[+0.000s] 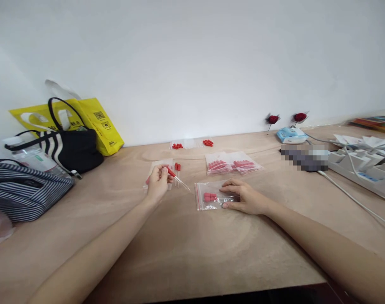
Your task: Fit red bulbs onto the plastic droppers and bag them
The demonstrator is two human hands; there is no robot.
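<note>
Between the fingertips of my left hand (pixel 159 180) is a red-topped dropper (pixel 171 171), its clear thin stem pointing down to the right. Two more red-topped droppers (pixel 177 166) lie just beyond it, beside a clear bag (pixel 162 163) partly hidden by my left hand. My right hand (pixel 243 196) rests with fingers spread on a clear zip bag (pixel 216 204) with red rubber tops (pixel 210 197) inside. The dropper's tip is left of this bag, apart from it. Behind my right hand are overlapping bags of red-topped pieces (pixel 232 164).
Two small bags with red pieces (pixel 177 146) lie near the wall. At the left stand a striped pouch (pixel 30 194), a black bag (pixel 75 147) and a yellow bag (pixel 106 131). A tissue pack (pixel 291 135), a power strip (pixel 366 169) and cables are at the right.
</note>
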